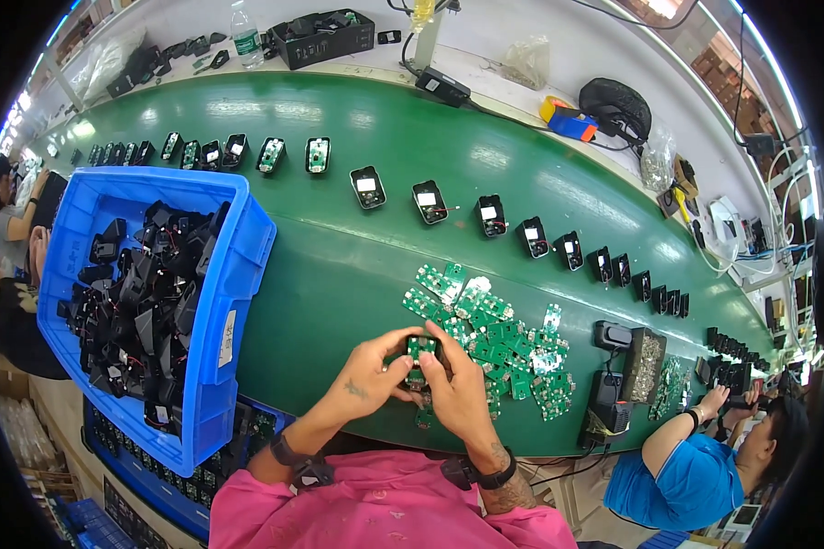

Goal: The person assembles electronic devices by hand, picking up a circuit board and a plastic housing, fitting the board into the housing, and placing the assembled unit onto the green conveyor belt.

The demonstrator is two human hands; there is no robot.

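Observation:
Between my two hands, in front of my chest, is a small black plastic housing with a green circuit board [421, 349] in its open face. My left hand [368, 373] wraps round the housing's left side, its thumb on the board. My right hand [458, 389] grips the other side, thumb also pressed on the board. Just beyond my right hand spreads a loose pile of green circuit boards [499, 340]. Across the green table runs a row of open black housings; those to the right, such as one housing [491, 216], show white labels inside, while a housing [317, 156] further left shows a green board.
At my left stands a blue crate [264, 247] full of black housings. Black devices [611, 403] and a box of small parts [644, 366] sit to the right. A shelf behind holds a bottle [245, 38] and black box [325, 44]. Other people work at both sides.

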